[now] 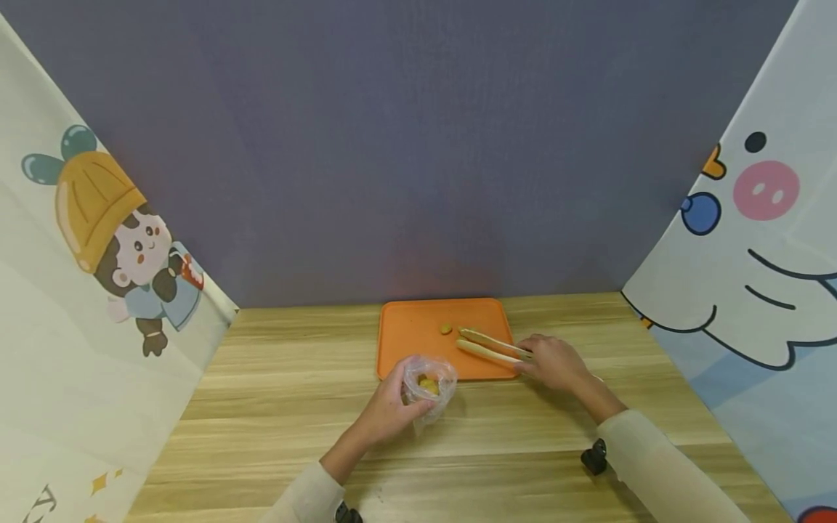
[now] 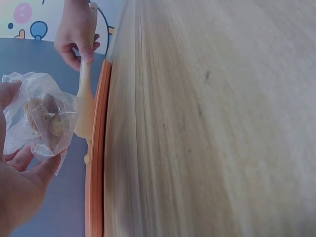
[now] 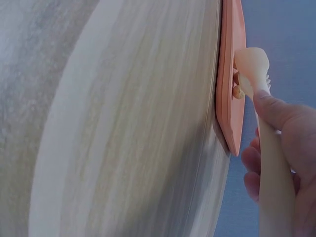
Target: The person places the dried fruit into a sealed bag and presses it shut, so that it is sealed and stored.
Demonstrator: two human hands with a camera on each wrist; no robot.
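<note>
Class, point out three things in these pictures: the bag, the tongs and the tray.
Bag (image 2: 69, 113): left wrist view, on its clear plastic side.
Tongs (image 3: 272, 158): right wrist view, on the pale handle.
Tray (image 1: 410, 330): head view, on its bare orange surface.

Dk blue-gray backdrop (image 1: 392, 160) behind wood-grain tabletop (image 1: 275, 407), streaks running side to side. L: off-white wall panel (image 1: 59, 349), yellow-hatted cartoon figure (image 1: 142, 250). R: white & lt-blue wall panel (image 1: 739, 378) w/ pink snout (image 1: 766, 190), blue disc (image 1: 702, 213). Light soft.
</note>
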